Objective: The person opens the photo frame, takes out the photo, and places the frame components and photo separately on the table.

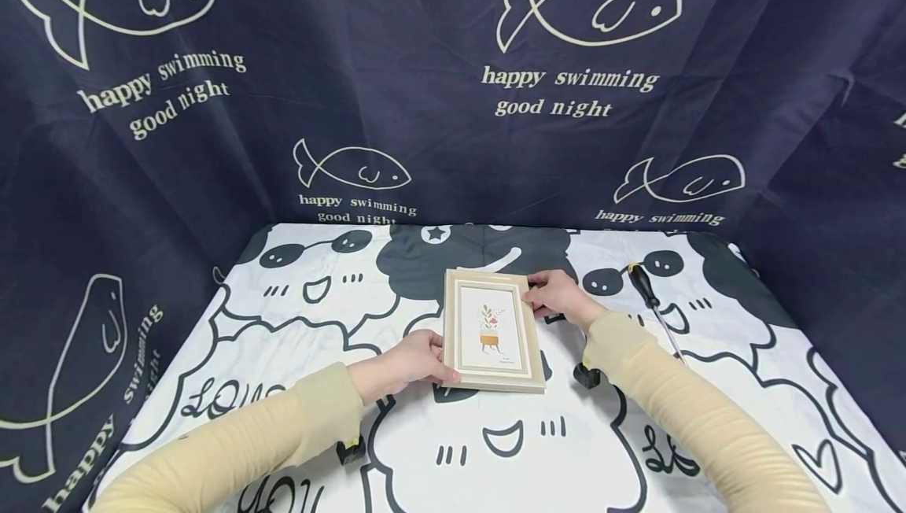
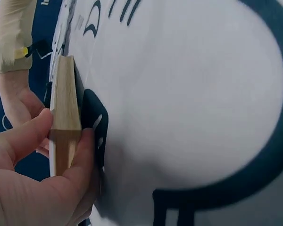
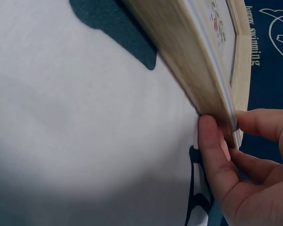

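Observation:
A light wooden picture frame [image 1: 453,324] with a white inner border lies face up between both hands in the head view. Its picture shows a plant in an orange pot on legs. My left hand [image 1: 410,357] pinches the near left corner, thumb on top. At the far right edge, my right hand [image 1: 562,297] grips the frame between thumb and fingers. The left wrist view shows the frame's thick wooden side [image 2: 66,99] between thumb and fingers. In the right wrist view, fingertips reach under the wooden edge [image 3: 193,61]; whether the frame touches the cloth is unclear.
A screwdriver [image 1: 642,286] with a black and yellow handle lies right of the right hand, its shaft partly behind the sleeve. A white cloth [image 1: 566,466] with black cartoon drawings covers the table. Dark blue curtains [image 1: 439,119] with fish prints stand behind and at both sides.

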Tool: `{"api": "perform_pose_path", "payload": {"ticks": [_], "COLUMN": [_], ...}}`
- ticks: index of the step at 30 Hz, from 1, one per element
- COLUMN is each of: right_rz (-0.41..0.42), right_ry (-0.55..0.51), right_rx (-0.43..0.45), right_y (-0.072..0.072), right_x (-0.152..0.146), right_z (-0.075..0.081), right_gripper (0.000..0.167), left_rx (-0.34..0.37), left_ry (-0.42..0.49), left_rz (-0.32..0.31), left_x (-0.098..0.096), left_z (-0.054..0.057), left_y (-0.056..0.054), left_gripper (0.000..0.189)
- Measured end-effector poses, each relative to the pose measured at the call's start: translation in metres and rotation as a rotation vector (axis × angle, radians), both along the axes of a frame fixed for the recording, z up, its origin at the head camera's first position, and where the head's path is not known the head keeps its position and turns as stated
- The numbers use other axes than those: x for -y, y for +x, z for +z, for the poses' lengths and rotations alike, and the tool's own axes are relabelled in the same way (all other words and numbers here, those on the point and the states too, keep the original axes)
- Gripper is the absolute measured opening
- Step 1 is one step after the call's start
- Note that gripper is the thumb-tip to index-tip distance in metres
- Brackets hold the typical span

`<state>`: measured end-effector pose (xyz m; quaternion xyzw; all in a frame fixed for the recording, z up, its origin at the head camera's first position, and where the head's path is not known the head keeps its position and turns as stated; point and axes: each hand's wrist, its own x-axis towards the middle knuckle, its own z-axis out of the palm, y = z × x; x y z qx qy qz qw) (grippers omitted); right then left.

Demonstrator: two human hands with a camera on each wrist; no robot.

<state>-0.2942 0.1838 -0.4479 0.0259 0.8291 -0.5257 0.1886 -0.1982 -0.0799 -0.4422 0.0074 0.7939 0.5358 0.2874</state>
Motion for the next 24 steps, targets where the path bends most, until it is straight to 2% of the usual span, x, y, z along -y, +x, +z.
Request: {"api": "perform_pose_path", "payload": {"ticks": [3,6,10,15,19,24], "right_rz": [-0.004,-0.008,-0.005,-0.012,0.001,0.045], "right_ry": [0.002,0.000,-0.006,0.003,0.007,0.050], "right_rx": [-0.007,-0.011,-0.019,-0.018,-0.006,0.027], "right_y": [0.000,0.001,0.001,0.002,0.004,0.013], "right_x": [0.001,0.002,0.002,0.001,0.000,-0.002], "right_z": [-0.001,-0.001,-0.001,0.000,0.002,0.006], "right_gripper": [0.050,0.049,0.049,0.049,0.051,0.058], "left_rx": [-0.054,-0.103,-0.144,-0.163,-0.193,-0.256], "left_ry": [-0.094,-0.197,-0.286,-0.332,-0.377,-0.429], "left_rz": [-0.064,-0.143,-0.234,-0.298,-0.321,-0.272], "left_x": [0.001,0.003,0.004,0.004,0.003,-0.001], "left_z": [0.004,0.007,0.012,0.019,0.024,0.024], "left_y": [-0.003,-0.008,-0.012,-0.015,-0.023,-0.038], "left_gripper": [0.073,0.079,0.069,0.059,0.055,0.070]}}
